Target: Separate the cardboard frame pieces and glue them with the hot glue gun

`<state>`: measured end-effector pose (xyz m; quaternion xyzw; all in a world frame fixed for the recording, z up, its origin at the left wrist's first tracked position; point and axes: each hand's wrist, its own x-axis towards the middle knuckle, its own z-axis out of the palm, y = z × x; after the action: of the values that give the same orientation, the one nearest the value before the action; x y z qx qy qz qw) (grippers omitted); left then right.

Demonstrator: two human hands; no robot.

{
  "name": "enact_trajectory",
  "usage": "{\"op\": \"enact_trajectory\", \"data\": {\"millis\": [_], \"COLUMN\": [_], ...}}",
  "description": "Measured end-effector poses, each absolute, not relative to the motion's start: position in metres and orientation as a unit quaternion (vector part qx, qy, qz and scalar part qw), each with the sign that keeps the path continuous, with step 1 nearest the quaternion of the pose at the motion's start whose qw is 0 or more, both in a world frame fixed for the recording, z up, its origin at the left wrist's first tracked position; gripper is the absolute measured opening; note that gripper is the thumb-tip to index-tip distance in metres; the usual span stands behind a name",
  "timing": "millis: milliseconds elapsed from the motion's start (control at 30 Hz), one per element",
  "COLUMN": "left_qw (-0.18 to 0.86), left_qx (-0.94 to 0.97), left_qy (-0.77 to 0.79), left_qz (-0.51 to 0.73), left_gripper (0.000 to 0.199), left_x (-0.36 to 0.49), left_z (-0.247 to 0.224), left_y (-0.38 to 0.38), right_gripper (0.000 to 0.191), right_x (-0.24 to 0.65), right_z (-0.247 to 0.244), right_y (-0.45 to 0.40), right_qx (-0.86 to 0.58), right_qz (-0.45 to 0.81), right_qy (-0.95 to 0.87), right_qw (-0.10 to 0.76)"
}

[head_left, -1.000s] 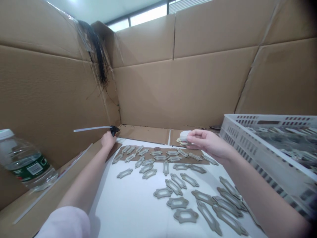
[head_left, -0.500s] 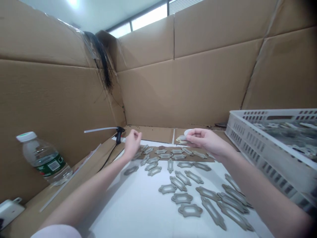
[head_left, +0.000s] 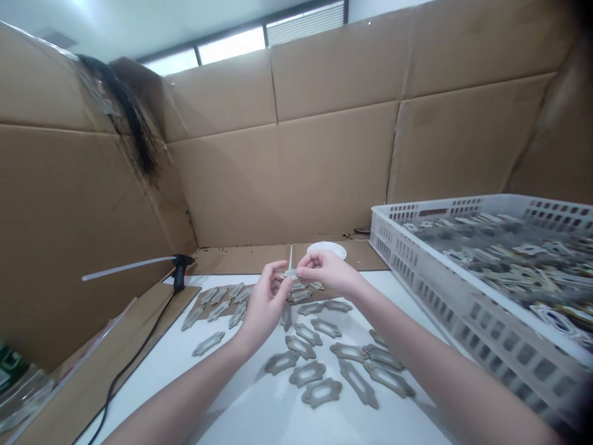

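In front of me my two hands meet over a small grey-beige frame-shaped plate (head_left: 290, 274) with scalloped edges. My right hand (head_left: 330, 272) pinches its right end between thumb and fingertips. My left hand (head_left: 265, 300) curls round the left end, thumb below and forefinger above, the other fingers bent and a little apart. Directly beneath and about the hands lie several similar frame-shaped plates (head_left: 322, 392), each with an elongated opening, spread over a white sheet (head_left: 241, 395) and a cardboard strip. Part of that spread is hidden by my hands and forearms.
A white perforated crate (head_left: 407, 272) filled with layered plates stands on the right. Behind my right hand lies a white disc (head_left: 336, 250). To the left are a black glue gun (head_left: 179, 272) with a white stick, its cable, and a plastic bottle (head_left: 21, 386). Cardboard walls (head_left: 324, 179) enclose the table.
My left hand has gone from beside the glue gun to the plate in the middle. My right hand has brought a plate inward, leaving the white disc behind. The view has turned right.
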<state>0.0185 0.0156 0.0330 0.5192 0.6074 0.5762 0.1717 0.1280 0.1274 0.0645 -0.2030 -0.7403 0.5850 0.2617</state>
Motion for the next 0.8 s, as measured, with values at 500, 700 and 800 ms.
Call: {"op": "enact_trajectory", "data": {"millis": [500,700,800], "left_qw": [0.143,0.126,0.122], "left_qx": [0.519,0.521,0.523], "left_qy": [0.621,0.623,0.623], "left_qz": [0.570,0.570,0.569], "left_gripper": [0.023,0.020,0.018], "left_x": [0.012,0.020,0.021], "left_z": [0.027,0.029,0.029], "left_y": [0.011,0.007,0.005], "right_gripper": [0.008,0.007,0.008], "right_x": [0.128,0.130,0.130], "right_z": [0.064,0.067,0.068], "right_y": [0.124,0.116,0.113], "right_qx": [-0.219,-0.242,-0.242], "right_qz": [0.485,0.421,0.382], "right_qy": [-0.808,-0.830,-0.843], "right_qw": [0.254,0.275,0.291]}}
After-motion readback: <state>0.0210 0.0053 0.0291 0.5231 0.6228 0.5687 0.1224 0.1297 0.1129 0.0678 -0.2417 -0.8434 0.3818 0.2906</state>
